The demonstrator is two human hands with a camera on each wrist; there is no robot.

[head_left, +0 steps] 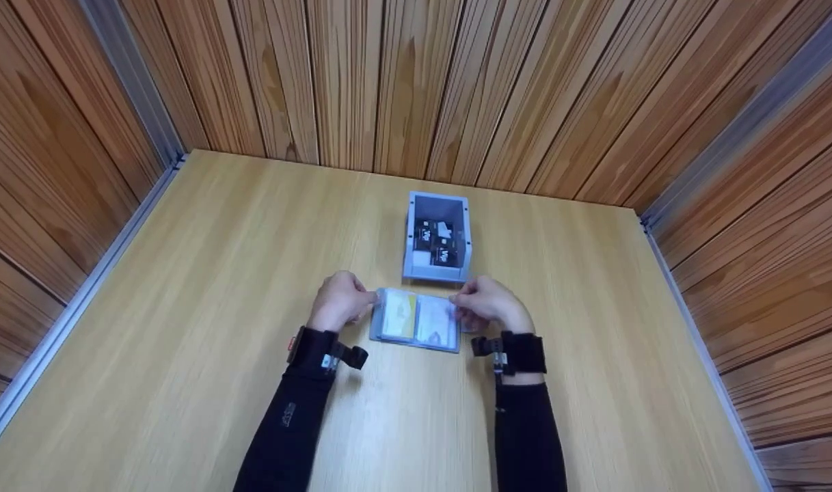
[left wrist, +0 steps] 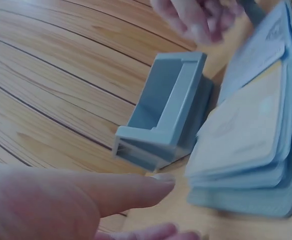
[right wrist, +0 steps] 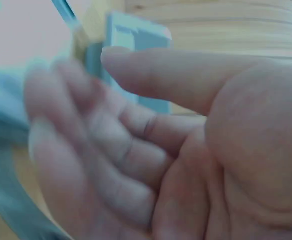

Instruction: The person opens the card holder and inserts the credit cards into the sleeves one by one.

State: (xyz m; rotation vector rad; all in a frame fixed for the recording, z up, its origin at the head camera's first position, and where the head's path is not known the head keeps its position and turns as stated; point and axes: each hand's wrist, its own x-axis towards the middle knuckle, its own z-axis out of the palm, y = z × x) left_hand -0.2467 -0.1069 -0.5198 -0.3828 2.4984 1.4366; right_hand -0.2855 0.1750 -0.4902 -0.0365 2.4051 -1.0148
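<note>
A card holder book lies spread on the table, with clear sleeve pages and pale cards in them. My left hand is at its upper left corner; in the left wrist view the thumb is straight, with a gap between it and the stacked pages. By the right edge is my right hand. The right wrist view shows its fingers loosely bent and the thumb apart, nothing held between them. A blue-grey strap sticks out beside the book there, blurred.
Just beyond the book stands a grey open-topped box holding several black cards marked VIP and some white pieces. Wood-plank walls rise behind the table and on both sides.
</note>
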